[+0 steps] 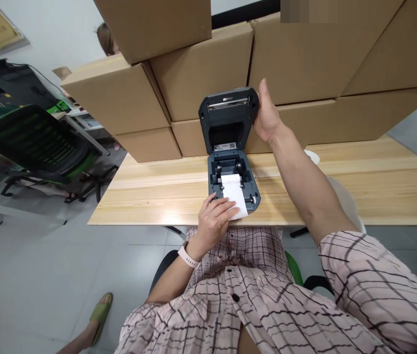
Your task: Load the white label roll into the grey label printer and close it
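Note:
A dark grey label printer (214,189) stands at the front edge of the wooden table, its lid (226,115) raised. From the small roll inside, a strip of white label paper (232,187) runs forward over the front of the printer. My left hand (214,219) holds the strip near its free end, fingers on top; its thumb is hidden. My right hand (267,115) grips the right side of the lid, thumb pointing up and the other fingers mostly hidden behind it.
Stacked cardboard boxes (201,73) line the back of the table (149,191). A white round object (312,157) is partly hidden behind my right arm. To the left are a black office chair (35,142), another desk and other people, partly visible. A green slipper (101,314) shows on a foot.

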A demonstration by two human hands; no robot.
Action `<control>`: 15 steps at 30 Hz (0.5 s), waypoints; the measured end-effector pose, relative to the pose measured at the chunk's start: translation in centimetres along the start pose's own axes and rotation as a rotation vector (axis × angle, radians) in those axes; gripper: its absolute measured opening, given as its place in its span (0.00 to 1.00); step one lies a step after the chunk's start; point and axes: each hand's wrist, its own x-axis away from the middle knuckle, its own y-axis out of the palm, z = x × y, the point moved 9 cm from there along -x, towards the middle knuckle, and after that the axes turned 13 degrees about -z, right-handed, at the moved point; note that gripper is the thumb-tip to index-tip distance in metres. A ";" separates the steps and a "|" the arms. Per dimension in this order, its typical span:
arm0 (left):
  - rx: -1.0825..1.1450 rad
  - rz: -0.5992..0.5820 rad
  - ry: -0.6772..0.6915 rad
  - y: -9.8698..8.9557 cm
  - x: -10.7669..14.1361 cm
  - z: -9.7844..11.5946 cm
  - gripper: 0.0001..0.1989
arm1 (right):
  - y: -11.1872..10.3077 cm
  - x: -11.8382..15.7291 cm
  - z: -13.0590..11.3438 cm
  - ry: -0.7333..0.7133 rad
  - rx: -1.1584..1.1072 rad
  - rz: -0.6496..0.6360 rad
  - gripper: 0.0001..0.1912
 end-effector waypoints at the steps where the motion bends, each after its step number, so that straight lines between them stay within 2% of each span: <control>1: -0.001 0.000 -0.006 0.1 0.0 0.1 0.15 | 0.7 1.3 -0.5 -0.014 -0.027 -0.021 0.47; 3: -0.025 0.014 -0.013 0.0 0.2 0.4 0.14 | 2.0 4.4 -1.0 0.023 -0.091 -0.065 0.45; 6: -0.069 0.039 0.011 -0.3 0.8 1.5 0.09 | 3.4 9.9 -2.1 0.020 -0.043 -0.092 0.39; 9: -0.049 0.072 0.043 -0.7 2.1 2.6 0.16 | 4.8 14.5 -2.4 -0.010 0.118 -0.125 0.24; 11: -0.020 0.171 0.025 -1.7 3.0 2.6 0.21 | 5.3 16.6 -1.6 0.008 0.177 -0.113 0.18; 13: 0.008 0.304 -0.063 -2.8 3.5 1.7 0.25 | 5.5 18.0 -0.3 0.064 0.129 -0.068 0.24; 15: 0.121 0.379 -0.255 -3.2 3.4 -0.7 0.28 | 5.5 19.0 1.4 0.168 0.006 -0.020 0.38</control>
